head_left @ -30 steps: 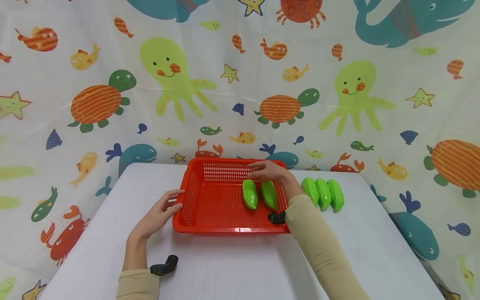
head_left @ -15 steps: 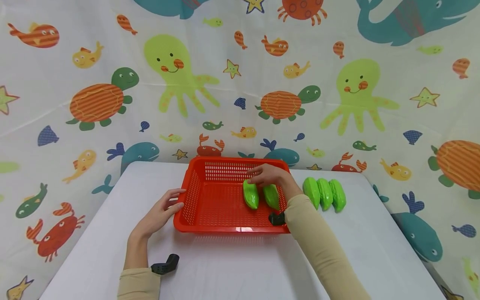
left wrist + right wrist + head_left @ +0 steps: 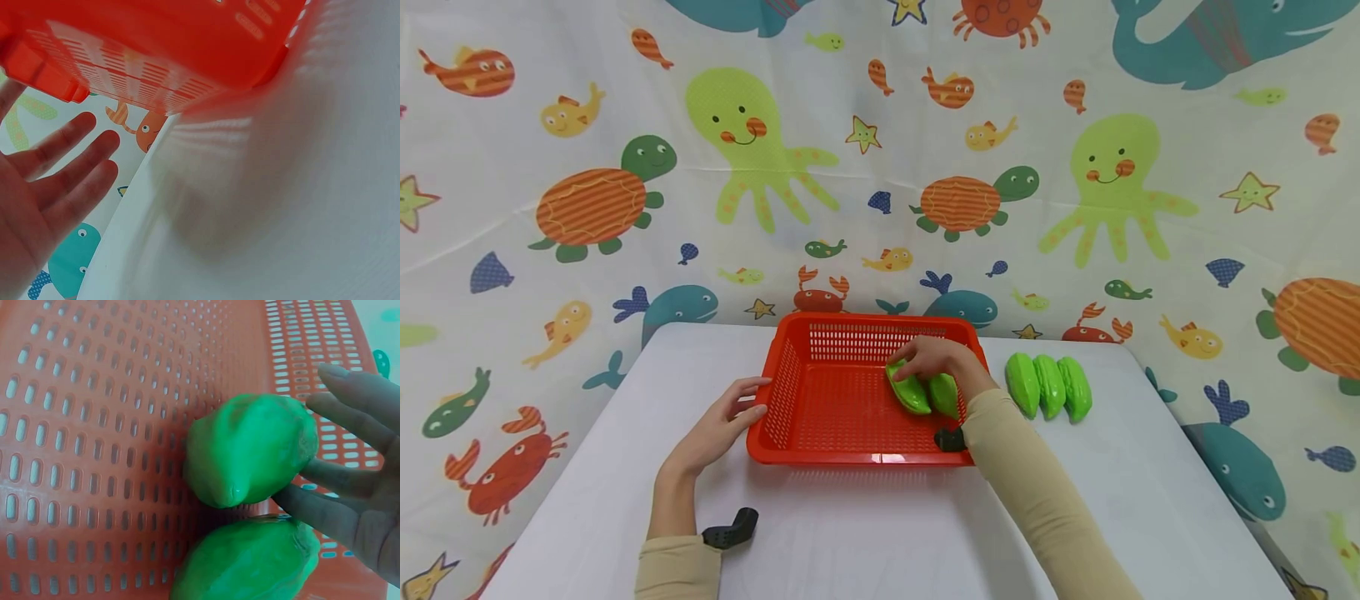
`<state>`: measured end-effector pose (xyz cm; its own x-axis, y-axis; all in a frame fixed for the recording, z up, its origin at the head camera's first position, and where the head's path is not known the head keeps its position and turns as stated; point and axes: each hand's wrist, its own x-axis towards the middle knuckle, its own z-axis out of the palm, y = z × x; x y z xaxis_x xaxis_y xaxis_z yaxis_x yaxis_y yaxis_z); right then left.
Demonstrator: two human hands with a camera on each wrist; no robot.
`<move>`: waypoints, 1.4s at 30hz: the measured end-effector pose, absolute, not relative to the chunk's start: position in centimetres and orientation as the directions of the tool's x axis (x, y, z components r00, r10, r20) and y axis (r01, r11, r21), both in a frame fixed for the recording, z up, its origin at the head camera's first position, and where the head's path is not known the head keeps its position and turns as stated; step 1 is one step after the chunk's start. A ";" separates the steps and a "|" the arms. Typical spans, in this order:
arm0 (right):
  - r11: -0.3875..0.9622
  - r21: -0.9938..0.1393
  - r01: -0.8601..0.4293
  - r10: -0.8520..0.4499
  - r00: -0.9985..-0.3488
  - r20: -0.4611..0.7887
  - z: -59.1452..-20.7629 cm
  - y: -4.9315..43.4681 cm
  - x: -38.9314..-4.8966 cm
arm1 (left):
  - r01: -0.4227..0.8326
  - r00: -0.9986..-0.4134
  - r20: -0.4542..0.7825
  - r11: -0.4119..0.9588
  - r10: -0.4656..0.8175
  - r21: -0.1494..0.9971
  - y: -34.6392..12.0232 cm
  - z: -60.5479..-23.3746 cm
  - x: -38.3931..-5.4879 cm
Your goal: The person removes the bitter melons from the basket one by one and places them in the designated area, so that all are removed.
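- My right hand (image 3: 942, 360) grips one green toy vegetable (image 3: 908, 393) inside the red basket (image 3: 790, 375), fingers curled over its far end.
- A second vegetable (image 3: 945, 395) lies just beside it.
- My left hand (image 3: 718, 427) rests spread against the basket's left rim, apparently touching.
- I can read no writing.

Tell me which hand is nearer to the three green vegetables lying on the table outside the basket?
The right hand: it is inside the orange basket, near the three green vegetables. The left hand rests at the basket's far left side.
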<state>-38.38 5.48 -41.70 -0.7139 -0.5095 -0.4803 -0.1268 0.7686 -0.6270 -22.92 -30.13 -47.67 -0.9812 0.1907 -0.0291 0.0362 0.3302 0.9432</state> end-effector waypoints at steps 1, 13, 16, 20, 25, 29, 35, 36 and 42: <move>0.778 -0.614 -0.132 -0.502 -0.718 -0.482 -41.7 5.4 -38.3 | 0.036 -0.981 -0.029 0.329 0.192 0.944 -30.1 -47.7 -22.9; 0.817 -0.544 -0.192 -0.502 -0.701 -0.507 -41.8 5.3 -38.4 | 0.042 -0.981 -0.026 0.341 0.192 0.939 -30.1 -47.7 -22.9; 0.820 -0.542 -0.184 -0.497 -0.697 -0.516 -41.8 5.1 -38.3 | 0.040 -0.982 -0.026 0.339 0.189 0.940 -30.1 -47.7 -22.8; 0.817 -0.552 -0.165 -0.493 -0.695 -0.523 -42.0 5.0 -38.3 | 0.036 -0.982 -0.030 0.340 0.189 0.940 -30.1 -47.6 -22.8; 0.826 -0.536 -0.175 -0.491 -0.692 -0.529 -42.1 4.8 -38.2 | 0.032 -0.981 -0.035 0.341 0.188 0.939 -30.1 -47.6 -22.8; 0.833 -0.525 -0.175 -0.484 -0.692 -0.536 -42.2 4.7 -38.2 | 0.031 -0.982 -0.036 0.343 0.187 0.939 -30.2 -47.6 -22.9; 0.836 -0.518 -0.179 -0.480 -0.697 -0.533 -42.2 4.7 -38.2 | 0.029 -0.982 -0.038 0.346 0.184 0.938 -30.2 -47.7 -22.9; 0.835 -0.522 -0.176 -0.480 -0.697 -0.532 -42.2 4.7 -38.2 | 0.029 -0.982 -0.038 0.345 0.185 0.938 -30.2 -47.7 -22.9; 0.823 -0.543 -0.167 -0.484 -0.708 -0.515 -42.1 4.7 -38.0 | 0.031 -0.982 -0.034 0.333 0.186 0.942 -30.2 -47.7 -22.8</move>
<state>-38.01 4.71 -42.11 -0.7075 -0.4839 -0.5150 -0.1672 0.8227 -0.5433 -22.83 -30.18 -47.72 -0.9819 0.1865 -0.0335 0.0311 0.3331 0.9424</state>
